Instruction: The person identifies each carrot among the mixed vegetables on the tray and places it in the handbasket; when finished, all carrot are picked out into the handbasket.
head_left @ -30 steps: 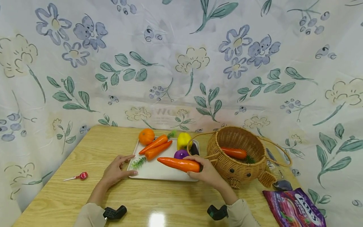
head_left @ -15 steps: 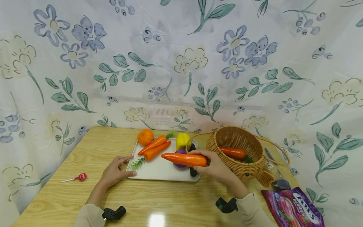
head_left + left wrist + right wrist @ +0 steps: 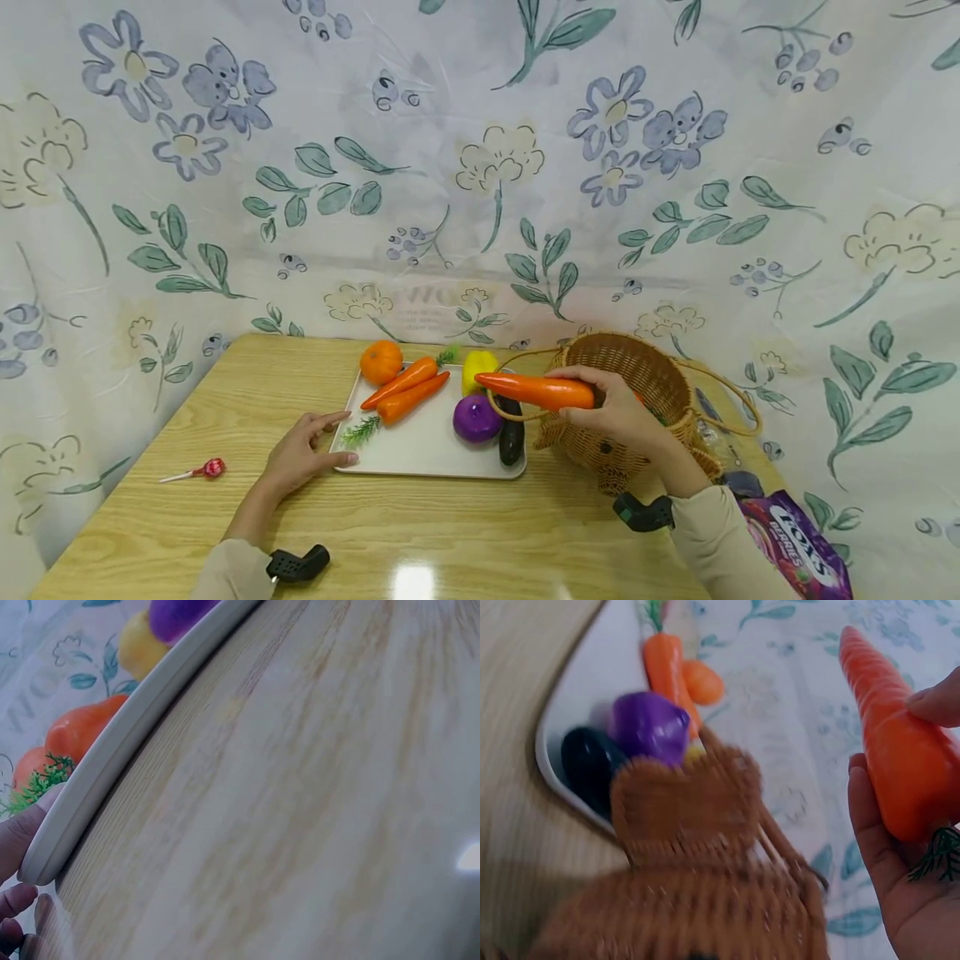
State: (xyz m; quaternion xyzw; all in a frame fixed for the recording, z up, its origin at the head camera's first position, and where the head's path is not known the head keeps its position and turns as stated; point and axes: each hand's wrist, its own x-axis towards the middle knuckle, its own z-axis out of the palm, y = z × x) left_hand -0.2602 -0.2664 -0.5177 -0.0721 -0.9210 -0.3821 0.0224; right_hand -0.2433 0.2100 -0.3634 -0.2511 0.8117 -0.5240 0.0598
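Note:
My right hand (image 3: 622, 412) grips an orange toy carrot (image 3: 536, 392) by its thick end. In the right wrist view thumb and fingers wrap the carrot (image 3: 900, 742), and its green tuft lies by the palm. The carrot is in the air at the left front of the wicker basket (image 3: 585, 442), tip pointing left. At the white tray's (image 3: 420, 454) left edge is my left hand (image 3: 303, 454); in the left wrist view its thumb lies over the rim (image 3: 97, 780) with fingers below. Two more carrots (image 3: 412, 400) lie on the tray.
The tray also bears a purple onion-like vegetable (image 3: 476, 418), an eggplant (image 3: 512, 437) and a yellow pepper (image 3: 478, 367). A small pumpkin (image 3: 381, 362) sits at its back corner. The basket's handle loops over its right side. A lollipop (image 3: 213, 468) lies left, a purple candy bag (image 3: 798, 542) right.
My right hand has carried the carrot right and up, from over the tray to the basket. The carrot inside the basket is now mostly hidden behind that hand. The left hand stays at the tray.

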